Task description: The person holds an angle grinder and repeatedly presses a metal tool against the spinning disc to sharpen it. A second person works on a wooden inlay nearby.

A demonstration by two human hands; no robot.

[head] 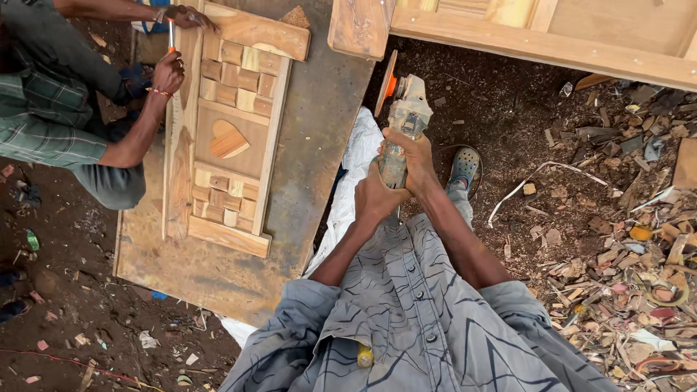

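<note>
I hold a worn grey angle grinder (pixel 405 116) with an orange disc (pixel 387 81) in front of my chest. My left hand (pixel 376 197) grips the rear of its body from below. My right hand (pixel 412 154) wraps around the middle of the body, just above the left. The disc points up toward the corner of a pale wooden frame (pixel 359 29) at the top of the view, close to it; contact cannot be told.
A wooden panel (pixel 232 138) with small blocks and a carved heart lies on a board (pixel 319 131) to my left. Another person (pixel 65 109) works at its far edge with a small orange-handled tool (pixel 171 36). Wood scraps (pixel 624 247) litter the dirt on the right.
</note>
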